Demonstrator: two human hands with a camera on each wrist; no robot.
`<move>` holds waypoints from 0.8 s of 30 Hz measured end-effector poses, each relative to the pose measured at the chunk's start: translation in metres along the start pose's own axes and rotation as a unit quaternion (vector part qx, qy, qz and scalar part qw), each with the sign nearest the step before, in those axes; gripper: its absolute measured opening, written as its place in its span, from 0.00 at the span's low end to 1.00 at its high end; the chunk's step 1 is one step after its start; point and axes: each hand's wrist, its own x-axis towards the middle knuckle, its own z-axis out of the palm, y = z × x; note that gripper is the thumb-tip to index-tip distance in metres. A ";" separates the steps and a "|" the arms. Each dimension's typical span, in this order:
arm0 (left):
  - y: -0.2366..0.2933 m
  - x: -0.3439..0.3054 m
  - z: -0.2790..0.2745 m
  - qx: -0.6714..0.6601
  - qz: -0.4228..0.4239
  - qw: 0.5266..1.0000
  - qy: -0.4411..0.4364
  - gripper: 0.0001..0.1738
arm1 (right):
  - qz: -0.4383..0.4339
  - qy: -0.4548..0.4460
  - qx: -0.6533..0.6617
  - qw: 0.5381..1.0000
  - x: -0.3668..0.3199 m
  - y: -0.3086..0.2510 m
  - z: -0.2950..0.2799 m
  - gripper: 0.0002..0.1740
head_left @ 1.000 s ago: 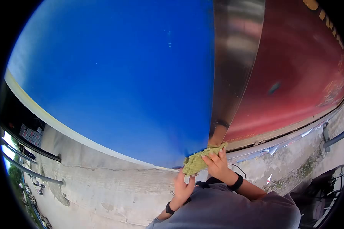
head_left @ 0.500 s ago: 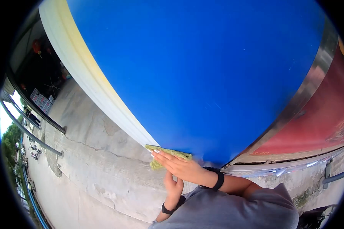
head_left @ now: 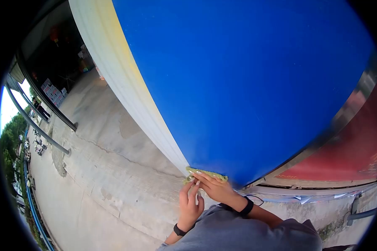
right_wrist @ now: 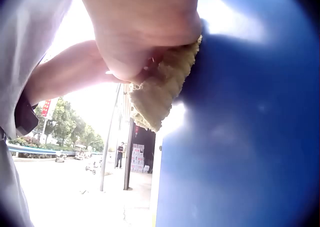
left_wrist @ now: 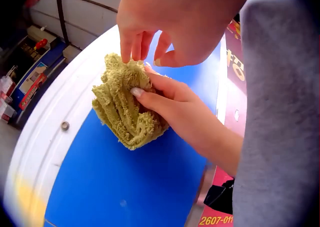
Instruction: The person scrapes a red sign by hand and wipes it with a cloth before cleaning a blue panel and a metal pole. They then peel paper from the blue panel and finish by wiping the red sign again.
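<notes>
A folded yellow-green cloth (head_left: 207, 172) lies against the lower corner of a blue panel (head_left: 247, 92), by its white border (head_left: 151, 121). My right hand (head_left: 218, 190) grips it, fingers laid along it; the left wrist view shows the thumb of the right hand (left_wrist: 187, 112) across the folds of the cloth (left_wrist: 125, 107). My left hand (head_left: 190, 207) is just below, its bent fingertips touching the cloth's edge in the left wrist view, thumb apart. The right wrist view has the cloth (right_wrist: 162, 89) under my right hand (right_wrist: 145, 22).
A metal strip (head_left: 352, 106) and a red panel (head_left: 347, 146) stand at the right. Concrete ground (head_left: 113, 184) spreads at the left, with grey poles (head_left: 42, 129), stacked boxes (head_left: 54, 93) and a person (head_left: 41, 109) farther off. A grey pipe (head_left: 366, 214) is at lower right.
The cloth and my right hand have moved left, from beside the metal strip to the white border. My left hand dropped below the cloth, then its fingers rose to the cloth's edge.
</notes>
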 end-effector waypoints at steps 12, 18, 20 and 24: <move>0.087 0.081 0.015 -0.067 0.336 0.911 -0.228 0.26 | 0.124 0.166 -0.205 0.957 -0.113 0.058 -0.082 0.15; 0.141 0.149 -0.072 0.087 0.447 0.888 0.061 0.20 | 0.115 0.147 -0.192 0.963 -0.123 0.064 -0.056 0.22; 0.156 0.147 -0.073 0.148 0.428 0.860 0.237 0.19 | 0.088 0.204 -0.174 0.959 -0.103 0.064 -0.070 0.27; 0.169 0.118 -0.124 0.239 0.509 0.827 0.012 0.27 | 0.094 0.197 -0.170 0.961 -0.101 0.066 -0.074 0.26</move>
